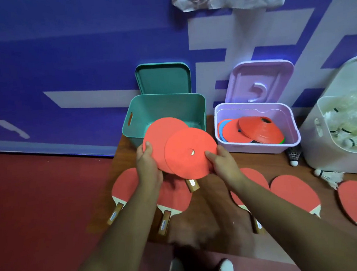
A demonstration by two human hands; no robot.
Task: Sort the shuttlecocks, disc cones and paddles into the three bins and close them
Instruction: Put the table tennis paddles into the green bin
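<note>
Our left hand (148,165) grips one red disc (162,134) by its rim. Our right hand (222,164) pinches a second disc (187,156) that overlaps it, both in front of the green bin (166,106), which looks empty. The purple bin (259,148) holds cones (260,129) and the white bin (324,158) holds shuttlecocks. We judge the sort roughly half done: the paddles (125,184) and two stray shuttlecocks (293,155) lie on the table (282,163), and every lid is open. The handle labels are too blurred to read.

Dim, bluish light — soft blur, bowed edges.
</note>
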